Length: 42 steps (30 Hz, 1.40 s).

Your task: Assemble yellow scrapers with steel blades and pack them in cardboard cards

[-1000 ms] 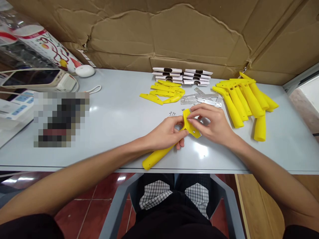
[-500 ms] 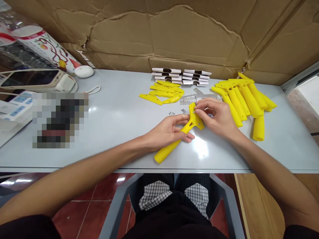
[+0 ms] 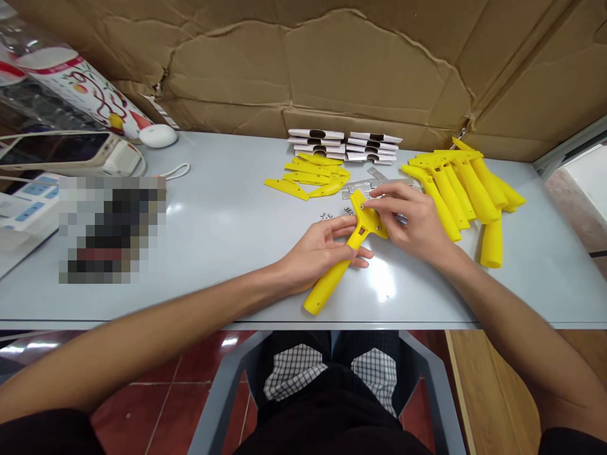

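Note:
My left hand [image 3: 327, 249] is closed around the neck of a yellow plastic scraper handle [image 3: 329, 281], its round grip slanting toward the table's front edge. Small screws sit in the scraper's wide head. At the upper one, the index fingertip of my right hand [image 3: 412, 218] touches or nearly touches the head, with the thumb apart below. Something small and bluish shows under the right palm, too hidden to name. Several loose screws [image 3: 326, 216] lie just beyond my left hand. Behind the scraper are flat metal pieces [image 3: 358, 186] and yellow plastic strips [image 3: 287, 188].
More yellow scraper handles [image 3: 478, 186] are piled at the right. White folded card packs [image 3: 317, 144] stand in stacks before the cardboard wall [image 3: 284, 69]. To the left are a white mouse [image 3: 158, 135], a handheld device [image 3: 71, 151] and a blurred-out dark object [image 3: 111, 230].
The scraper has turned slightly, its head moving left and its grip end right. My right fingers have shifted left with the head, and the thumb has come away from the index finger.

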### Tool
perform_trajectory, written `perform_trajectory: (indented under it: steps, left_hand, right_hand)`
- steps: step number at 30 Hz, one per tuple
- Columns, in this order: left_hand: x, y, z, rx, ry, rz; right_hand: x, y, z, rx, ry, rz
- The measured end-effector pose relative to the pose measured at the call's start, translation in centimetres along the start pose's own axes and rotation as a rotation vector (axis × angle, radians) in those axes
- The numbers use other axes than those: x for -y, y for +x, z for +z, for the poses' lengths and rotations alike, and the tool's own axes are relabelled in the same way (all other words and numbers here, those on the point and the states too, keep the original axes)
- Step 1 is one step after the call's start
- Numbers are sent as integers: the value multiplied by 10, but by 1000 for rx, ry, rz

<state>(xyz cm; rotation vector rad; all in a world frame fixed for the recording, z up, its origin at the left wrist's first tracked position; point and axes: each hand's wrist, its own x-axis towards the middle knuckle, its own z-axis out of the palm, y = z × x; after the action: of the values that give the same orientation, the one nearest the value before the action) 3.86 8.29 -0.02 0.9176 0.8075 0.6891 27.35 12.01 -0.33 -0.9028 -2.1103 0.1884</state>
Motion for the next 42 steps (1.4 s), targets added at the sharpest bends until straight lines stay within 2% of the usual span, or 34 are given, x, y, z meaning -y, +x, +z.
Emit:
perform_trajectory:
  steps: [3,9,17,19,22,25,29,32,35,38,42]
  left_hand:
    - [0,0,0,1,-3,-6]
    - [0,1,0,9,2,-1]
    - [-1,0,1,1,17,12]
    - [-2,-1,1,7,40,31]
    - [-8,-2,-2,45,96,86]
    - [-14,-2,-5,53,214,120]
    - [-16,-3,-8,-86,483,157]
    - [-16,-6,-9,-186,776,254]
    - [-16,-8,-11,-209,1026,371]
    - [-16,-7,-15,-200,1168,463]
    - [-15,-6,-20,-180,1285,500]
  right_hand:
    - [-2,-1,0,8,3,-20]
    - [-1,-2,-1,42,21,31]
    - [6,1,2,-1,6,5]
    - [8,2,1,0,23,62]
    - [11,3,-1,0,130,252]
    - [11,4,-4,41,331,449]
    - [8,5,-5,58,485,592]
    - [7,5,-4,61,516,622]
    - [9,5,-4,71,534,618]
    - [12,5,-5,76,541,614]
    - [15,5,-5,81,541,607]
